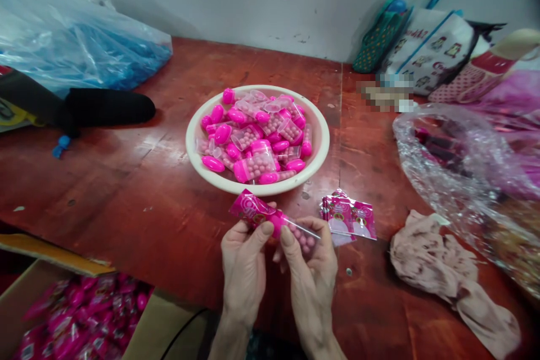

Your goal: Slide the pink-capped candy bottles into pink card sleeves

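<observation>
Close in front of me, my left hand point(243, 256) pinches a glossy pink printed wrapper point(252, 206) beside the pink cap of a small clear bottle point(304, 238). Pink candy balls show through the bottle's wall. My right hand point(315, 270) wraps round the bottle, its thumb near the cap. The wrapper seems to reach the cap end; whether it covers any of the cap I cannot tell. Just beyond my hands stands a cream bowl point(192, 164) heaped with similar pink-capped bottles point(255, 160). Right of my right hand lies a small stack of flat pink wrappers point(348, 218).
A carton point(158, 320) of pink wrapped packs is at lower left. Crumpled beige cloth point(439, 261) and clear plastic bags point(447, 163) lie at right. Cloth bags point(434, 48) lean near the wall. A blue-filled plastic bag point(105, 50) and a black sleeve-like object point(110, 108) are at left.
</observation>
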{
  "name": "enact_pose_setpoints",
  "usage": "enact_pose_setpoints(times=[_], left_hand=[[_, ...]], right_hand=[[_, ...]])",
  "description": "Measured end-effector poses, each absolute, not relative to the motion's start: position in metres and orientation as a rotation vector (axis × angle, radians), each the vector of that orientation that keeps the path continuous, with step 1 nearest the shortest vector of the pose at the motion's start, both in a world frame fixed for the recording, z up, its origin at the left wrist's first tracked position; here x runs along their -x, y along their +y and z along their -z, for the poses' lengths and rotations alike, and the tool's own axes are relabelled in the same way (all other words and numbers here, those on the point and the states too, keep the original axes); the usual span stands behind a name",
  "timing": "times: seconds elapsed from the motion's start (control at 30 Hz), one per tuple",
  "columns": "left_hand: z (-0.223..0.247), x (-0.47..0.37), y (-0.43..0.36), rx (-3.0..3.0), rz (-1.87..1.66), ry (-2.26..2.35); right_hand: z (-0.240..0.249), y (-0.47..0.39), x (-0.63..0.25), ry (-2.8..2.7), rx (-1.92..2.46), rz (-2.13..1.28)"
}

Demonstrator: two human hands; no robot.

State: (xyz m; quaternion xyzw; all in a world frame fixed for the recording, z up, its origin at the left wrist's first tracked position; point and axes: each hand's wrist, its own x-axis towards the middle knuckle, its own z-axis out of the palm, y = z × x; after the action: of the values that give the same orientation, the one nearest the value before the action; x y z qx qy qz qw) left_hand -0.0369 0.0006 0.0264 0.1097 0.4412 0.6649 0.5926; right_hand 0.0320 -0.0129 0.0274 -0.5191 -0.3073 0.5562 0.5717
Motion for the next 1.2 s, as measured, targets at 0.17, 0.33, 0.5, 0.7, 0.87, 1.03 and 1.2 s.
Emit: enact_pose_setpoints(times=[0.17, 0.33, 0.5, 0.7, 0.87, 1.03, 1.2], left_hand=[[-0.022, 0.036, -0.004, -0.179, -1.443, 0.93], [-0.016, 0.024, -0.013, -0.039, -1.477, 0.884], [-0.016, 0.018, -0.015, -0.016, -1.458, 0.812], [-0.021, 0.015, -0.014, -0.027, -1.44, 0.974], [-0.026, 0.023, -0.015, -0.099, -1.532, 0.945], [-0.031, 0.031, -0.014, -0.105, -1.487, 0.994], [-0.035, 0.025, -0.018, -0.054, -1.372, 0.995]], right_hand=[[-0.024, -0.018, -0.026, -0.59, 0.977, -1.453], [-0.019, -0.025, -0.019, -0.508, 1.048, -1.303], [-0.018, -0.027, -0.017, -0.505, 1.054, -1.286], [-0.011, -0.028, -0.021, -0.738, 1.26, -0.963], [-0.006, -0.029, -0.019, -0.815, 1.195, -1.056], [-0.014, -0.035, -0.011, -0.843, 1.204, -1.197], [-0.012, -0.039, -0.013, -0.749, 1.298, -0.998]])
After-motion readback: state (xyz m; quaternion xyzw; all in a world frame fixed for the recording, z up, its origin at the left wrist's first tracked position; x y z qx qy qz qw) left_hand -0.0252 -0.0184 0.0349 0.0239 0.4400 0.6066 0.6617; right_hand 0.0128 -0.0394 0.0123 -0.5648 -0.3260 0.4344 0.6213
